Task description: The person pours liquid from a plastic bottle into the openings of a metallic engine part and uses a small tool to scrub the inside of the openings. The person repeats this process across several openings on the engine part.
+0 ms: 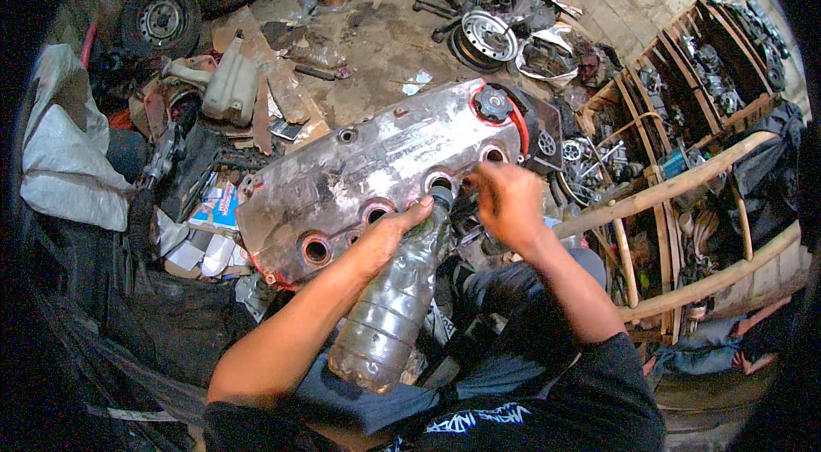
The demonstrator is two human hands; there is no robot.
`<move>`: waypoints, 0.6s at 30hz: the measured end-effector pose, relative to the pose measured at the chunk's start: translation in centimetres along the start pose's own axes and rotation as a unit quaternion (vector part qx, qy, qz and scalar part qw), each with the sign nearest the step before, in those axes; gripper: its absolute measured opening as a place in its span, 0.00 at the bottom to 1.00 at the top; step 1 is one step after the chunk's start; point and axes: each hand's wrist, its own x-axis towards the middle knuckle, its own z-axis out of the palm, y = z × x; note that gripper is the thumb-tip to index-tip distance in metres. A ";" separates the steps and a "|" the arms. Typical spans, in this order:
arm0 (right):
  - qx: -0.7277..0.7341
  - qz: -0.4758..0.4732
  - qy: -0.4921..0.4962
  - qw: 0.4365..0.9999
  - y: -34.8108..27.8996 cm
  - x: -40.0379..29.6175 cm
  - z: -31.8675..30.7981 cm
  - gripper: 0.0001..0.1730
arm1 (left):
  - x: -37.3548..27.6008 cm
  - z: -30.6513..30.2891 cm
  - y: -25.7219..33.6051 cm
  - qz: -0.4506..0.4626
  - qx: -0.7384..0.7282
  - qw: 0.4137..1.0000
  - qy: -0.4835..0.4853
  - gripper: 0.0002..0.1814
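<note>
A clear plastic bottle lies tilted across my lap, its dark neck pointing at the round holes of an engine valve cover. My left hand is around the bottle near its shoulder, with the thumb at the neck. To the right of the neck, over the cover's near edge, my right hand has its fingers curled and blurred; whether they hold anything cannot be told. The grimy metal cover has red edging and several round holes. A black oil filler cap sits at its far right end.
Wooden shelving with metal parts stands at the right, a wooden pole across it. Beyond the cover are a steel wheel rim and a white plastic tank. A tyre stands at upper left. Another person's hands show at lower right.
</note>
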 end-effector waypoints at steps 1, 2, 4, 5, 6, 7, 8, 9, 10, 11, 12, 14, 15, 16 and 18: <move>-0.011 0.025 0.003 1.000 0.3 0.2 -0.2 0.07 | 0.0 0.2 0.0 0.004 -0.001 1.000 -0.001 0.25; -0.017 -0.007 -0.004 1.000 0.2 0.0 -0.2 0.06 | 0.3 0.0 -0.2 -0.004 -0.005 1.000 -0.004 0.25; -0.008 -0.010 -0.050 0.999 0.0 0.2 -0.4 0.07 | 0.7 -0.3 -0.4 -0.016 -0.014 1.000 -0.007 0.24; -0.004 -0.011 -0.072 0.997 0.0 0.2 -0.6 0.07 | 0.7 -0.4 -0.6 -0.002 0.008 1.000 0.005 0.24; -0.012 0.000 -0.039 0.999 0.5 0.8 -0.5 0.07 | 0.6 -0.3 -0.5 0.011 0.033 0.999 0.016 0.24; -0.013 0.005 -0.056 0.998 0.3 0.7 -0.6 0.06 | 0.6 -0.3 -0.4 0.004 0.041 0.999 0.014 0.24; -0.014 0.010 -0.074 0.997 -0.1 0.5 -0.7 0.06 | 0.6 -0.3 -0.2 -0.002 0.049 0.999 0.012 0.23; -0.016 0.013 -0.092 0.996 -0.4 0.5 -1.0 0.05 | 0.8 -0.5 0.0 -0.027 0.039 0.999 -0.002 0.23; -0.009 0.014 -0.109 0.994 -0.5 0.6 -1.2 0.00 | 0.8 -0.6 0.1 -0.052 0.028 0.998 -0.016 0.23; 0.014 0.031 -0.099 0.994 -0.2 0.5 -1.5 0.01 | 0.8 -0.4 -0.1 -0.039 0.016 0.999 -0.003 0.23; 0.038 0.045 -0.086 0.995 0.5 0.7 -1.7 0.03 | 0.6 -0.1 -0.4 -0.023 0.005 1.000 0.012 0.23; 0.060 0.081 -0.064 0.993 1.0 1.0 -2.3 0.06 | 0.5 0.3 -0.6 0.009 -0.032 0.999 0.032 0.24; 0.069 0.079 -0.056 0.993 1.1 0.8 -2.2 0.06 | 0.3 0.4 -0.4 0.001 -0.020 0.999 0.032 0.24; 0.077 0.077 -0.049 0.993 1.1 0.7 -2.0 0.06 | 0.0 0.5 -0.1 -0.007 -0.008 0.999 0.033 0.23; 0.080 0.074 -0.036 0.993 0.9 0.8 -1.8 0.05 | -0.3 0.8 0.2 -0.023 -0.027 0.999 0.028 0.22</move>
